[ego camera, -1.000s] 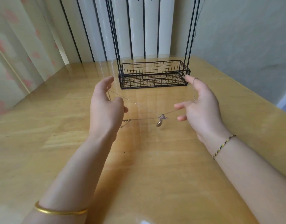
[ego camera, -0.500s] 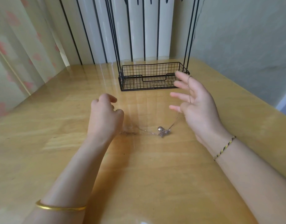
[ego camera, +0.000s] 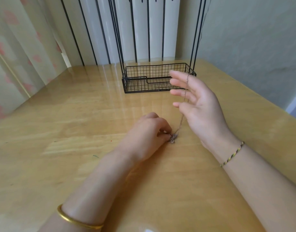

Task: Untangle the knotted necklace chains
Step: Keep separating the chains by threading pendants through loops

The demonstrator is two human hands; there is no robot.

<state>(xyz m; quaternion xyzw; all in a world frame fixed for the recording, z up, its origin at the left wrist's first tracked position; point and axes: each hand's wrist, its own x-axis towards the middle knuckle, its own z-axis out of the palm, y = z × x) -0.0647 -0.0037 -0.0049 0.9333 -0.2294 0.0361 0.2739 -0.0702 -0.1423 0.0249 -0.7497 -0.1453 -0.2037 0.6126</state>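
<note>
Head view shows your left hand (ego camera: 147, 133) low on the glossy light wooden tabletop (ego camera: 77, 131), on the near side of the black wire basket (ego camera: 140, 81). Its fingers (ego camera: 163, 131) are curled together and seem to pinch the small tangled knot of thin metal necklace chains (ego camera: 174, 136). The knot lies on the tabletop with a little pendant (ego camera: 171, 142) caught in it.

Your right hand (ego camera: 200, 106) is raised before the basket's right end, fingers (ego camera: 177, 82) straight and spread apart. A thin strand of chain (ego camera: 185, 96) is hooked over one of them and runs down to the knot.

The main danger is tension. If you lift the right hand away while the left pins the knot, the tangle will likely cinch tighter, and so fine a strand could kink or snap. With those fingers straight, the strand could also slip off and fall slack, losing the loop you have separated. Your left hand hides the rest of the chains, so you could pull the wrong strand. On the slick tabletop the knot may also skid from a light pinch.
</note>
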